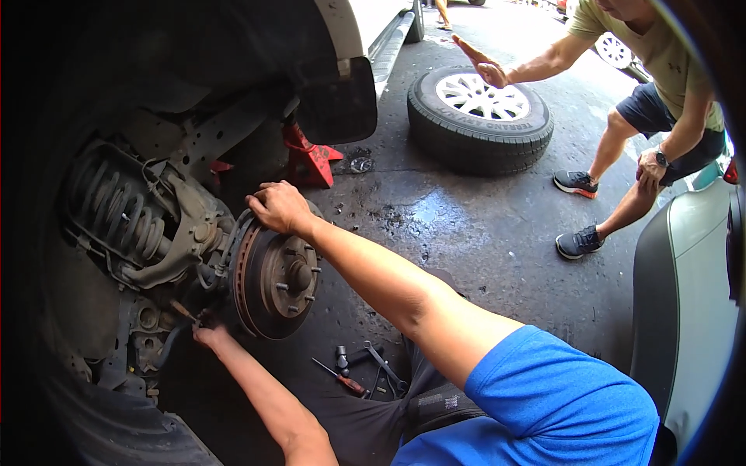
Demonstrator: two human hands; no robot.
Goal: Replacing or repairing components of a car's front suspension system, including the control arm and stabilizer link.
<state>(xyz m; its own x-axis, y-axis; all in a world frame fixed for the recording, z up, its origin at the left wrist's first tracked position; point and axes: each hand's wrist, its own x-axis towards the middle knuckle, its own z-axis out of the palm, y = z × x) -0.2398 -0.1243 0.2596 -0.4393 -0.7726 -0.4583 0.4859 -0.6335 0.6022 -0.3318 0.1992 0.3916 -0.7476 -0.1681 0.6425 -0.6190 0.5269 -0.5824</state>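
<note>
A brown, rusty-edged brake disc sits on the hub, its wheel studs pointing outward. My right hand lies on its top edge, fingers curled over the rim. Lower down, behind the disc, my left hand is closed around a thin tan stick-like tool; its kind is too small and dark to make out. The tool points up and left, toward the suspension parts. A coil spring and a grey control arm stand left of the disc.
A red jack stand is beyond the disc. Farther off, a wheel with tyre lies flat. By my legs are a hammer, a screwdriver and a wrench. At right, another person bends, one hand stretched out, near a pale car body.
</note>
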